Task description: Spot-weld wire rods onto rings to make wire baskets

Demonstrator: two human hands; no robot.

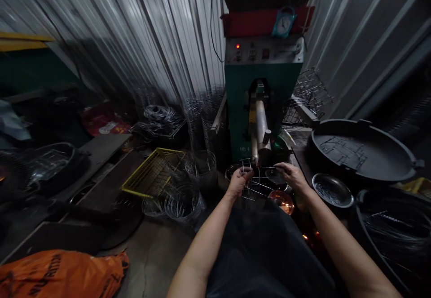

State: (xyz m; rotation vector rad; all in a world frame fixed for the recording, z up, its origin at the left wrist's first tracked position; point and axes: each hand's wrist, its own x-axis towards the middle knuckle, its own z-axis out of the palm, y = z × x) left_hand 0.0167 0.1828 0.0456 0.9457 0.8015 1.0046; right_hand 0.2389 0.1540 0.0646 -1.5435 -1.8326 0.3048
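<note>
My left hand (239, 180) is closed around a small wire frame (248, 192) at the front of a green spot welding machine (232, 109). A thin metal rod (267, 167) runs across from the frame under the machine's electrode (259, 156). At the rod's right end my right hand (292, 175) pinches it between thumb and fingers. The rod and frame lie just at the electrode tip; whether they touch it I cannot tell. Below them sits a shiny copper-coloured bowl (283, 201).
On the right stand a large black pan (387, 149) with wire pieces, a small metal bowl (332, 191) of short rods and a dark tub (367, 226). A yellow wire basket (141, 185) and wire coils (183, 201) are left. An orange sack (67, 273) lies lower left.
</note>
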